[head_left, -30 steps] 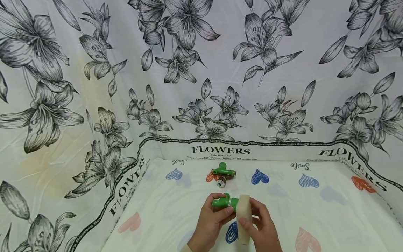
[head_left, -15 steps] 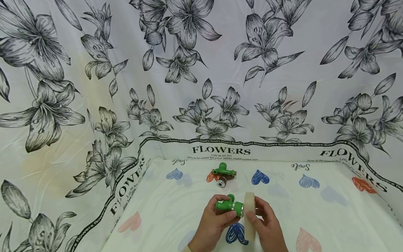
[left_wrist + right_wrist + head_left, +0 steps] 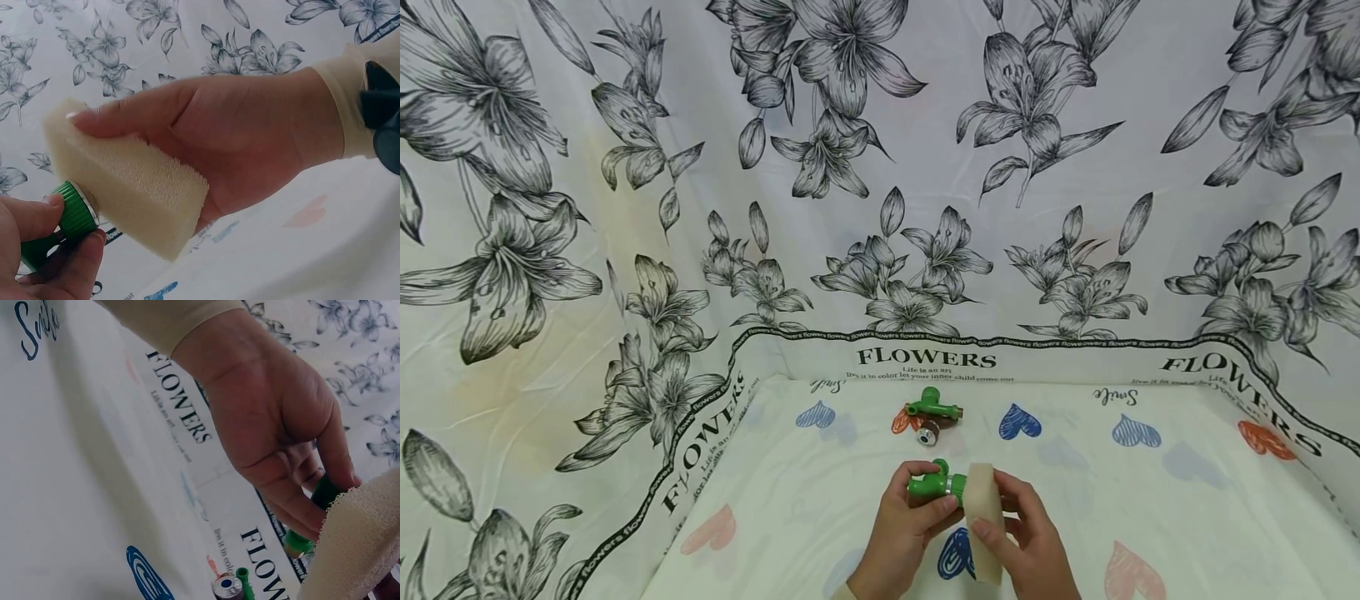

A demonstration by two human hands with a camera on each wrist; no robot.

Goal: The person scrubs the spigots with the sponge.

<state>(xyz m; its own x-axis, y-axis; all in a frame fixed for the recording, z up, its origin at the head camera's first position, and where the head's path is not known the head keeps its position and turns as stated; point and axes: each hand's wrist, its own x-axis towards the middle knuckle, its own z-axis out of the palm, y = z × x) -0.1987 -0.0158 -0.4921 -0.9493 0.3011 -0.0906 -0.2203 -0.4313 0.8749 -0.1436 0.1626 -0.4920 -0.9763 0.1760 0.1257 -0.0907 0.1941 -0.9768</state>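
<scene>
My left hand (image 3: 898,529) grips a green plastic tap-like fitting (image 3: 928,485), which has a small round knob on top, a silver ring and a ribbed green collar (image 3: 80,212). In my right hand (image 3: 1037,533) is a cream sponge block (image 3: 983,525), pinched with the thumb on its near side and the fingers behind. The sponge's broad face lies against the collar's open end, hiding that end in the head view. The left wrist view shows the collar's silver rim touching the sponge (image 3: 131,187). Both things are held above the cloth.
Beyond the hands, a second green tap-like fitting (image 3: 934,407) with a brass-coloured end lies on the white heart-print cloth (image 3: 820,483). Beside it is a brown piece with a silver end (image 3: 927,433). A flower-print curtain (image 3: 910,183) rises behind and at the left.
Half a second ago the hands and fitting were farther right, with the sponge edge-on and the ribbed collar showing. Now they have shifted back left and the sponge is turned, covering the collar's end.
</scene>
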